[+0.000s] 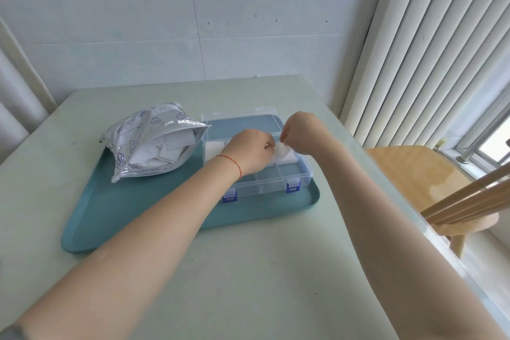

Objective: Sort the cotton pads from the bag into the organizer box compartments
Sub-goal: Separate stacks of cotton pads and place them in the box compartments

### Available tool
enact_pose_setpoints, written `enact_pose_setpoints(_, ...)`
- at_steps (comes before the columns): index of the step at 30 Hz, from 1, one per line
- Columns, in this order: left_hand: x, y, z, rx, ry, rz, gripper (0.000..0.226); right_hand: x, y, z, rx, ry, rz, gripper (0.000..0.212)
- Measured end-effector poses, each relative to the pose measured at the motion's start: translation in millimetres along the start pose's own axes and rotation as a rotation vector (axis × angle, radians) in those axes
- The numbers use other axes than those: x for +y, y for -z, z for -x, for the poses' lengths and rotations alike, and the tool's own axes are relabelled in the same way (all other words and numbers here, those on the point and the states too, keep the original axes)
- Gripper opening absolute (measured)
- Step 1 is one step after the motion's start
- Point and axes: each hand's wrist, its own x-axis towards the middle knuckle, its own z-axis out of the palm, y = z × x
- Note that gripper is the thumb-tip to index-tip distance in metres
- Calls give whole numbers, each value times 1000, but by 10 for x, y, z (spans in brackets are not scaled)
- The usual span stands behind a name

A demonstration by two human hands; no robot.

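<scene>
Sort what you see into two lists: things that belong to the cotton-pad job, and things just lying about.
Belongs to the job: bag, organizer box, cotton pad, left hand, right hand.
Just lying about: tray, wooden chair, window blinds.

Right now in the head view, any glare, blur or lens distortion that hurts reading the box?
Head view: soft daylight from the window, faint shadows. Wide-angle bend curves the table edges and blinds. Foil bag glints; clear organizer box walls are low-contrast. Left hand and right hand are slightly soft and hide most of the cotton pad.
</scene>
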Motion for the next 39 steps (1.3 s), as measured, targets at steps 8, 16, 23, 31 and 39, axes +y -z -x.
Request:
enact_pose_setpoints(8,-16,-64,-77,-30,13,-102,40,-26,99,49,13,56,-128,23)
enact_pose_setpoints(16,1,-59,-106,-44,1,-133,40,-51,18,77,-17,-6,93,21)
enact_pose_setpoints(23,108,-37,-89,-108,8,-168,40,53,95,133,-12,54,212,30)
enact_pose_setpoints(31,30,53,17,-28,5,-4,33,-69,113,198,125,69,41,37)
enact_pose_setpoints(39,-911,403,570,828,-9,-81,17,-995,-130,266,160,242,-278,25)
